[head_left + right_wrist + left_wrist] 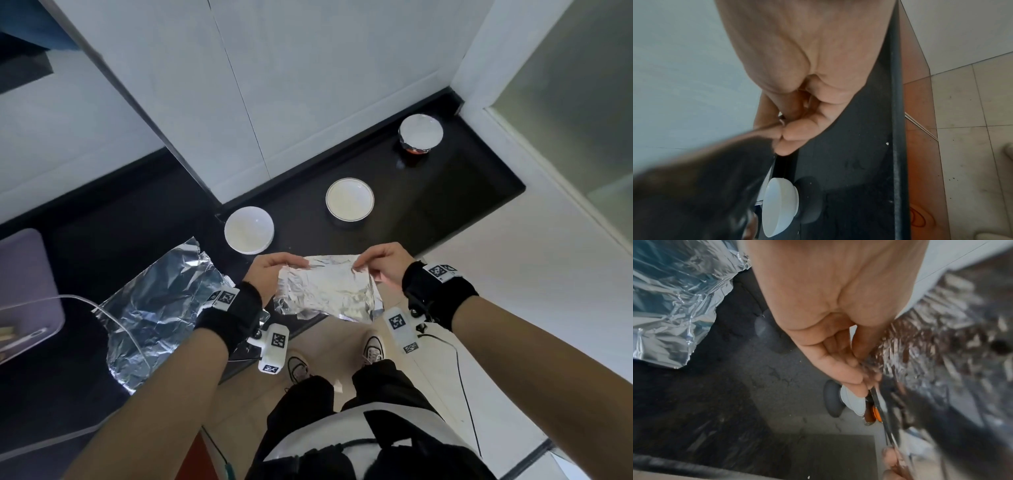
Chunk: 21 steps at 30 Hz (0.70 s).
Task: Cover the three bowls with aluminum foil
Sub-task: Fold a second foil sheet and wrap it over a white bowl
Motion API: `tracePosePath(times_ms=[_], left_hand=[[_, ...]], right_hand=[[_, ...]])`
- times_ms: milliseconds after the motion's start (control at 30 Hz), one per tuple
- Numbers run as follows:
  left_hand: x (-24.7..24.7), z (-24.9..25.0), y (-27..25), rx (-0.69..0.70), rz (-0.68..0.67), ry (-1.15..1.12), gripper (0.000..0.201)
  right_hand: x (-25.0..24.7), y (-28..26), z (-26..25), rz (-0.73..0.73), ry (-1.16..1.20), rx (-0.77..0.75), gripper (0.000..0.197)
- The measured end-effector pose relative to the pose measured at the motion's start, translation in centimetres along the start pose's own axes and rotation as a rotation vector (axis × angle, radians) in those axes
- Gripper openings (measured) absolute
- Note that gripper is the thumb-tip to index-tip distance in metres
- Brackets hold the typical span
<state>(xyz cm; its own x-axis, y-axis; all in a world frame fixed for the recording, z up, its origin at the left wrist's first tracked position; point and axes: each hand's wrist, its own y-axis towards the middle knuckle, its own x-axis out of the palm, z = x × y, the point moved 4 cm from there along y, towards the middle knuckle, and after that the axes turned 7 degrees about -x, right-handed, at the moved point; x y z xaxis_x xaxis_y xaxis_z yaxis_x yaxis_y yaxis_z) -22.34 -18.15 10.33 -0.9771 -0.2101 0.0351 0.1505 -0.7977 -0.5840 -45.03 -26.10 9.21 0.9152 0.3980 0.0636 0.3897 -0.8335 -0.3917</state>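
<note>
A long shiny black stone counter [445, 192] holds a big crinkled silver foil sheet [154, 308] at 9 o'clock. A smaller crumpled silver foil piece [325, 291] is pinched by the left hand [270, 274] and right hand [383, 263]. Two open white round bowls [249, 229] [349, 199] and a foil-covered bowl [420, 134] are lined up toward 1 o'clock.

Bare forearms here, each wrist wrapped in a wide black fabric wristband [230, 315] and its twin [438, 294], both carrying black-and-white square marker tags. A boxy white camera module [274, 347] hangs under the left wrist, another [402, 329] under the right, trailing a thin black cable [462, 380]. Black trousers [305, 407], pale laced sneakers [373, 347].
</note>
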Motion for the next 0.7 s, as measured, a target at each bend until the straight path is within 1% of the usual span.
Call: tracePosePath(times_ms=[67,100,133,200,233,267,300,333,400,467,500,567,633,700], left_hand=[[-0.6,0.1,0.8,-0.015,-0.026,-0.021,0.045],[-0.7,0.1,1.3,-0.034,-0.044,-0.043,0.045],[-0.8,0.1,1.8,-0.053,-0.067,-0.087,0.042],[-0.9,0.4,2.8,-0.075,-0.097,-0.125,0.028],[-1.0,0.4,3.3,-0.08,-0.105,-0.112,0.019],[-1.0,0.2,3.9,-0.091,-0.127,-0.095,0.013],[-1.0,-0.2,4.5,-0.11,-0.15,-0.058,0.021],[-1.0,-0.7,5.0,-0.142,-0.168,-0.024,0.034],[-1.2,-1.9,5.9,-0.227,-0.182,0.004,0.056],[-1.6,-2.8,6.8,-0.274,-0.205,0.013,0.068],[-1.7,-2.9,7.1,-0.273,-0.217,0.034,0.067],[-1.8,-2.6,7.6,-0.213,-0.212,0.091,0.06],[-1.6,-2.2,8.3,-0.135,-0.174,0.126,0.05],[-1.3,-2.0,9.1,-0.086,-0.141,0.106,0.043]], right_hand=[[0.6,0.6,-0.1,0.005,-0.022,0.006,0.046],[0.8,0.9,0.1,0.004,-0.039,0.01,0.046],[0.8,1.2,0.2,0.011,-0.058,0.012,0.045],[0.6,2.0,0.4,0.045,-0.078,0.017,0.046],[0.5,2.4,0.6,0.064,-0.076,0.017,0.048],[0.5,2.7,0.8,0.082,-0.082,0.018,0.051],[0.4,3.0,1.2,0.109,-0.087,0.027,0.054],[0.4,3.1,1.3,0.132,-0.091,0.03,0.055],[0.6,3.2,1.3,0.171,-0.099,0.03,0.048],[1.1,3.6,1.2,0.188,-0.1,0.039,0.044],[1.2,3.9,1.3,0.189,-0.084,0.055,0.044],[1.4,4.3,1.7,0.182,0.024,0.115,0.043],[1.2,4.4,1.5,0.167,0.116,0.168,0.036],[0.9,4.3,0.8,0.125,0.083,0.182,0.024]])
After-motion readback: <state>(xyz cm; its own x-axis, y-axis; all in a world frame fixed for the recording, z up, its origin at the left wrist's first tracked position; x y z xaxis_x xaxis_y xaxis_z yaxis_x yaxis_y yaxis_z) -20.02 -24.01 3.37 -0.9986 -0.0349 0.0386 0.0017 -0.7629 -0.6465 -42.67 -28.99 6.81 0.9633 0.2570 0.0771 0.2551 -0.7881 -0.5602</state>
